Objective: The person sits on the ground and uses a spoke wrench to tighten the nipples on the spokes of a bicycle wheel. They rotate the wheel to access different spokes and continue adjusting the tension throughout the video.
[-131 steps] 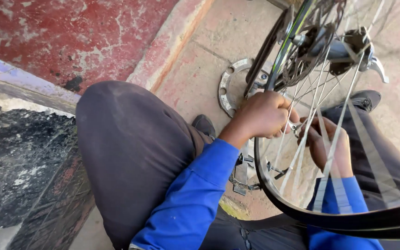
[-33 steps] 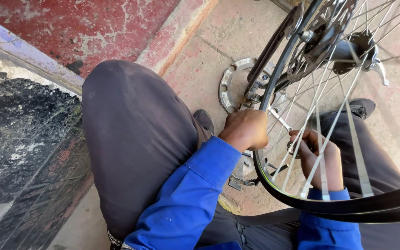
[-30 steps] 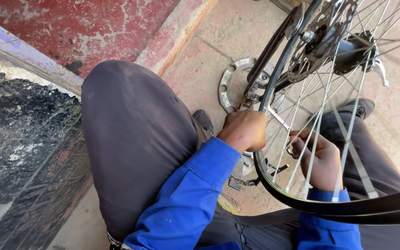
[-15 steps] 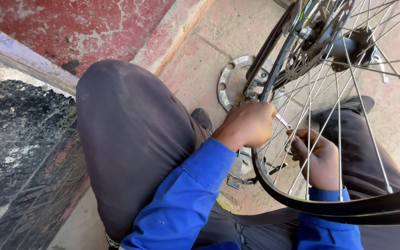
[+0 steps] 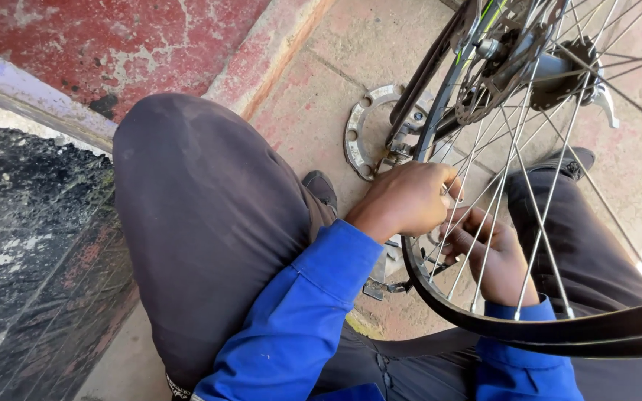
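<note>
A bicycle wheel (image 5: 440, 297) with a black tyre and silver spokes stands between my knees, its hub (image 5: 551, 70) and sprocket (image 5: 495, 82) at the top right. My left hand (image 5: 410, 197), in a blue sleeve, is on the near side of the wheel with its fingers pinched shut on a spoke near the rim. My right hand (image 5: 488, 252) is behind the spokes, fingers curled around the same area, almost touching the left fingertips. Whether a small tool sits between the fingers is hidden.
A round metal ring with holes (image 5: 362, 130) lies on the concrete floor beside the wheel. My dark shoes (image 5: 321, 186) (image 5: 570, 160) rest on either side of the wheel. A worn red-painted step (image 5: 135, 37) runs along the left, with a dark rough surface (image 5: 24, 223) below it.
The spokes have shifted as the wheel turned a little. Both hands stay at the same spot on the spokes, and the left hand has closed slightly nearer the right.
</note>
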